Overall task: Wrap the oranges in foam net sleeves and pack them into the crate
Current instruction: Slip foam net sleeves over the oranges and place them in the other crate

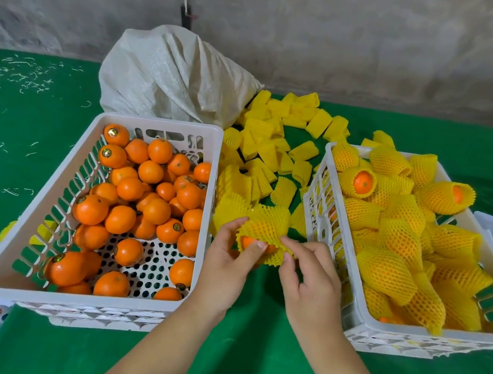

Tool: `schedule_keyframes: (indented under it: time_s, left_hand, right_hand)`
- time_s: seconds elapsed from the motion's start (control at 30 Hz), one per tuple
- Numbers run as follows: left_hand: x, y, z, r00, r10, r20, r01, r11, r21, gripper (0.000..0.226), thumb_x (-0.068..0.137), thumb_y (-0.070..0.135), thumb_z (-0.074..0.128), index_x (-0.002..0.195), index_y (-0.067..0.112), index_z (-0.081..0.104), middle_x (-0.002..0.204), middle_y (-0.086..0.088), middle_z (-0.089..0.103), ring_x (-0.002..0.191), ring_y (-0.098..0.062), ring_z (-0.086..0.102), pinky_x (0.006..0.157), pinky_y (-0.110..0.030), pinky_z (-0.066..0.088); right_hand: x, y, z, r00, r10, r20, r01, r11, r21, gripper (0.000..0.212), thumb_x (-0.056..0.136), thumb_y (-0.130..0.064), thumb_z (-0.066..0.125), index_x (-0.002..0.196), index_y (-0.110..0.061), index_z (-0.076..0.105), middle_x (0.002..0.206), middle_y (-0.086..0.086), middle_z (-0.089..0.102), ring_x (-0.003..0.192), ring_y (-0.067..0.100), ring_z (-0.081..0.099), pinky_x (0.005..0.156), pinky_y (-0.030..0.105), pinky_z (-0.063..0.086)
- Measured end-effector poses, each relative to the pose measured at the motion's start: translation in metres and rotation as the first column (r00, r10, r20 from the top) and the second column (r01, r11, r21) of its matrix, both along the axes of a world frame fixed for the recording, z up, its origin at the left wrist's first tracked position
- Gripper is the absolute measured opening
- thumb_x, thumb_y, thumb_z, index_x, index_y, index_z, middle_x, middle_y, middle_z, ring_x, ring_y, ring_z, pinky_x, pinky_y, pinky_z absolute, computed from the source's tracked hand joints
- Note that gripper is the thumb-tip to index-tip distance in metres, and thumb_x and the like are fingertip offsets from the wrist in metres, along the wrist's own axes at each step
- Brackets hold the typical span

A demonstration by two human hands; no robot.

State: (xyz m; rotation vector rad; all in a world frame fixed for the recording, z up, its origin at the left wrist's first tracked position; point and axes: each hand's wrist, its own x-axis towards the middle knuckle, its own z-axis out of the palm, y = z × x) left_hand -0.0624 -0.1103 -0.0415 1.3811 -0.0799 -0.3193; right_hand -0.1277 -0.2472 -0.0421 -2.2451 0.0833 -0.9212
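Both hands meet low in the middle, between the two crates. Left hand [228,257] grips an orange [251,243] half inside a yellow foam sleeve [264,231], thumb curled over the fruit. Right hand [309,279] pinches the sleeve's near rim with curled fingers. Just left stands a white crate [37,251] of bare oranges [142,190]; just right, another white crate [359,303] holds wrapped oranges [397,238]. Farther back, loose sleeves [277,140] lie on the green cloth [244,362] beside a white sack [171,79].

A rough grey wall [357,37] rises behind the table's green cloth [8,125].
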Motion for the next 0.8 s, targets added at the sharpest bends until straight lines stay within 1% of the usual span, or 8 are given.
schedule_keyframes:
  time_s: [0.17, 0.27, 0.33, 0.4, 0.53, 0.63, 0.73, 0.8]
  left_hand:
    - [0.003, -0.005, 0.001, 0.99, 0.071, 0.124, -0.103, 0.956, 0.276, 0.045, 0.098, 0.005, 0.065, 0.131, 0.034, 0.055, 0.118, 0.009, 0.064, 0.095, 0.01, 0.06, 0.081, -0.01, 0.049]
    - [0.001, 0.0, 0.0, 0.988, -0.113, -0.103, 0.107, 0.993, -0.057, 0.04, 0.104, 0.013, 0.061, 0.141, 0.026, 0.057, 0.127, -0.008, 0.07, 0.114, -0.016, 0.067, 0.099, -0.031, 0.054]
    - [-0.003, 0.003, -0.001, 0.938, -0.254, -0.235, 0.154, 0.915, -0.372, 0.051, 0.104, 0.031, 0.054, 0.152, 0.016, 0.049, 0.137, -0.017, 0.065, 0.122, -0.031, 0.061, 0.106, -0.047, 0.049]
    - [-0.005, 0.007, -0.004, 0.911, -0.306, -0.277, 0.159, 0.88, -0.448, 0.071, 0.099, 0.058, 0.051, 0.155, 0.015, 0.046, 0.142, -0.017, 0.062, 0.129, -0.032, 0.059, 0.107, -0.046, 0.048]
    - [-0.004, 0.01, -0.006, 0.942, -0.223, -0.253, 0.159, 0.955, -0.249, 0.074, 0.088, 0.073, 0.065, 0.15, 0.038, 0.049, 0.144, -0.004, 0.065, 0.136, -0.025, 0.06, 0.118, -0.048, 0.044]
    - [0.0, 0.01, -0.009, 0.98, -0.077, -0.185, 0.056, 0.991, -0.118, 0.058, 0.083, 0.05, 0.085, 0.134, 0.044, 0.059, 0.134, 0.001, 0.071, 0.119, -0.021, 0.071, 0.094, -0.039, 0.06]
    - [0.001, 0.014, -0.006, 0.989, -0.143, -0.025, 0.143, 0.99, -0.015, 0.051, 0.08, 0.044, 0.088, 0.124, 0.052, 0.063, 0.12, 0.01, 0.074, 0.106, -0.013, 0.073, 0.08, -0.026, 0.06]
    - [0.002, 0.019, -0.003, 0.949, -0.26, 0.175, 0.232, 0.959, 0.164, 0.059, 0.08, 0.042, 0.086, 0.132, 0.045, 0.059, 0.122, 0.012, 0.068, 0.112, -0.009, 0.067, 0.087, -0.022, 0.056]
  right_hand:
    - [-0.008, 0.016, -0.011, 0.996, 0.089, 0.007, -0.089, 0.994, -0.07, 0.031, 0.101, -0.018, 0.057, 0.126, -0.003, 0.068, 0.106, -0.003, 0.055, 0.09, 0.006, 0.058, 0.078, 0.015, 0.048]
    - [-0.009, 0.016, -0.01, 0.987, 0.146, -0.068, -0.142, 0.988, 0.06, 0.03, 0.097, -0.026, 0.061, 0.126, -0.016, 0.063, 0.113, -0.008, 0.056, 0.104, 0.007, 0.059, 0.087, 0.022, 0.05]
    - [-0.009, 0.014, -0.009, 0.97, 0.195, -0.144, -0.187, 0.98, 0.063, 0.033, 0.096, -0.032, 0.063, 0.128, -0.022, 0.06, 0.116, -0.009, 0.051, 0.107, 0.008, 0.056, 0.09, 0.019, 0.047]
    - [-0.01, 0.011, -0.009, 0.935, 0.257, -0.244, -0.251, 0.966, 0.056, 0.036, 0.096, -0.038, 0.062, 0.13, -0.027, 0.06, 0.119, -0.01, 0.046, 0.106, 0.007, 0.055, 0.092, 0.016, 0.045]
    - [-0.011, 0.008, -0.01, 0.838, 0.395, -0.376, -0.365, 0.919, 0.152, 0.014, 0.095, -0.039, 0.062, 0.102, -0.03, 0.069, 0.115, -0.014, 0.045, 0.112, 0.012, 0.056, 0.096, 0.019, 0.042]
    - [-0.005, 0.004, -0.002, 0.92, 0.349, -0.177, -0.234, 0.854, 0.466, 0.007, 0.091, -0.033, 0.062, 0.089, -0.027, 0.065, 0.097, -0.007, 0.061, 0.096, 0.017, 0.063, 0.085, 0.026, 0.047]
    - [0.016, -0.003, 0.017, 0.954, 0.16, -0.254, 0.055, 0.738, 0.673, 0.044, 0.077, -0.063, 0.064, 0.114, -0.039, 0.06, 0.112, -0.011, 0.06, 0.103, 0.008, 0.061, 0.085, 0.028, 0.049]
    - [0.034, -0.012, 0.03, 0.852, 0.302, -0.427, 0.105, 0.701, 0.705, 0.074, 0.069, -0.074, 0.065, 0.135, -0.045, 0.051, 0.125, -0.017, 0.056, 0.111, 0.003, 0.058, 0.09, 0.028, 0.049]
